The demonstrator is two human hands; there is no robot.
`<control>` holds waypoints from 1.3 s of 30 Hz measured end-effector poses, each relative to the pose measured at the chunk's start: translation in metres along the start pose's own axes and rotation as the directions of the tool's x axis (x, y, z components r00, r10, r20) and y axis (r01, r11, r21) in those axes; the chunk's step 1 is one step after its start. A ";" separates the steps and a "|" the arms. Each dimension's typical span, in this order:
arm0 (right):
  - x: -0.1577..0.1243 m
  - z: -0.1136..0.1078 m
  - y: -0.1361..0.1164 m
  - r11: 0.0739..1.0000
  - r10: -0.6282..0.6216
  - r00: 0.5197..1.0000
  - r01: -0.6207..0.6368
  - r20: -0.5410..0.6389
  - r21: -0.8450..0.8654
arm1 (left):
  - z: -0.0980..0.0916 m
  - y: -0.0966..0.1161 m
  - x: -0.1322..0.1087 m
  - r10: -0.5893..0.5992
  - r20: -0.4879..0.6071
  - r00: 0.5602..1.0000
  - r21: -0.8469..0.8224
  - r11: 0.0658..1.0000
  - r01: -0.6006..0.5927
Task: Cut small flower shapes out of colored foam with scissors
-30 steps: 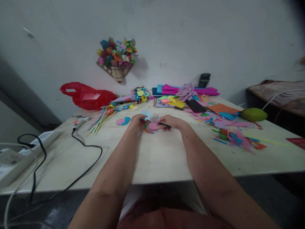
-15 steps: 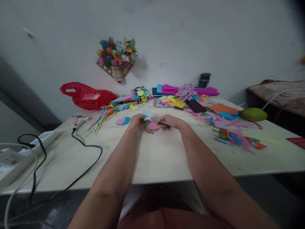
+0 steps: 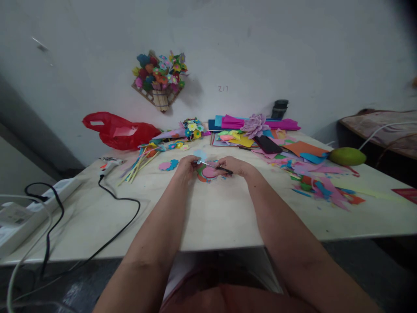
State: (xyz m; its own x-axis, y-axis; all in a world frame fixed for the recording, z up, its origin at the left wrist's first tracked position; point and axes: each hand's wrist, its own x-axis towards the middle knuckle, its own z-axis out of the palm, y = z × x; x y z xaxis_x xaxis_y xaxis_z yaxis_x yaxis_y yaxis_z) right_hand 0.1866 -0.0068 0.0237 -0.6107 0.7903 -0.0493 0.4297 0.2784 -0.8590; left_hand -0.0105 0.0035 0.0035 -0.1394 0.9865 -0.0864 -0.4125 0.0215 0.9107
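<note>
My left hand is closed in a pinch on a piece of light-blue paper. Fingers of my right hand are wrapped around what look like black-handled scissors, seen edge-on. Their thin silver blade points left, reaching the blue paper near my left fingertips. Below the blade, a round pink paper piece lies on the table among orange and green pieces. Left of my left hand rest a pink scalloped cutout and a blue one.
A glue gun with a black cord and a power strip lie at left. Behind are a red bag, paper sticks and paper flowers. Paper scraps, a dark phone and a green fruit lie at right.
The light-blue paper has shifted slightly between my fingers. Both hands stay in nearly the same place, with the blade at the paper.
</note>
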 end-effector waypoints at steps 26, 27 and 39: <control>0.002 0.003 0.001 0.993 0.113 0.991 -0.110 0.074 -0.043 | -0.002 0.003 0.002 0.095 -0.081 0.992 -0.083 0.991 -0.102; 0.002 0.002 0.002 0.994 0.112 0.991 -0.111 0.071 -0.025 | -0.003 0.003 0.003 0.098 -0.096 0.991 -0.097 0.989 -0.107; -0.006 -0.001 -0.005 0.992 -0.009 1.000 0.012 -0.026 0.125 | -0.002 0.004 0.002 0.098 -0.159 0.982 -0.176 0.976 -0.126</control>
State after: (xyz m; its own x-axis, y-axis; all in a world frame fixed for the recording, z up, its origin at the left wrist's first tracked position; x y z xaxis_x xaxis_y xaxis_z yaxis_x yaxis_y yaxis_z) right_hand 0.1890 -0.0127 0.0287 -0.5972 0.8016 -0.0284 0.3359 0.2179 -0.9163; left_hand -0.0138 0.0049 0.0060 -0.3209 0.9452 -0.0597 -0.5432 -0.1320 0.8291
